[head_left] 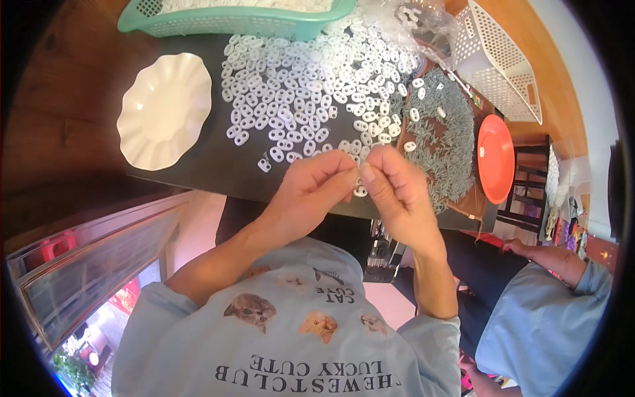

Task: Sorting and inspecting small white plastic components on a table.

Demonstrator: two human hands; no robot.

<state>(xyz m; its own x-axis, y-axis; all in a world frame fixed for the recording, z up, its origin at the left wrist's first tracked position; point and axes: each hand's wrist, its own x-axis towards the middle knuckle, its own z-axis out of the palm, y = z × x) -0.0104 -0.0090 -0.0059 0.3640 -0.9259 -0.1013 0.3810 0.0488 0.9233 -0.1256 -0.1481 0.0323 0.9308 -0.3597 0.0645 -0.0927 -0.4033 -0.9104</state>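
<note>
My left hand (314, 188) and my right hand (400, 192) meet over the near edge of the dark table, both closed in a pinch with the thumbs almost touching. What lies between the fingertips is mostly hidden. Just below them shows a small white oval piece with two holes (360, 192); whether it is held or lies on the table I cannot tell. Beyond my hands spreads a layer of similar white pieces (284, 92). To the right is a heap of small grey screws (440, 132). One white piece (264, 163) with a screw in it sits apart, left of my hands.
A cream scalloped dish (165, 112) stands at the left. A green basket (231, 23) with white contents is at the far edge. On the right are a red plate (496, 159), a white perforated basket (496, 59) and clear plastic bags (423, 26). Another person (542, 311) sits at right.
</note>
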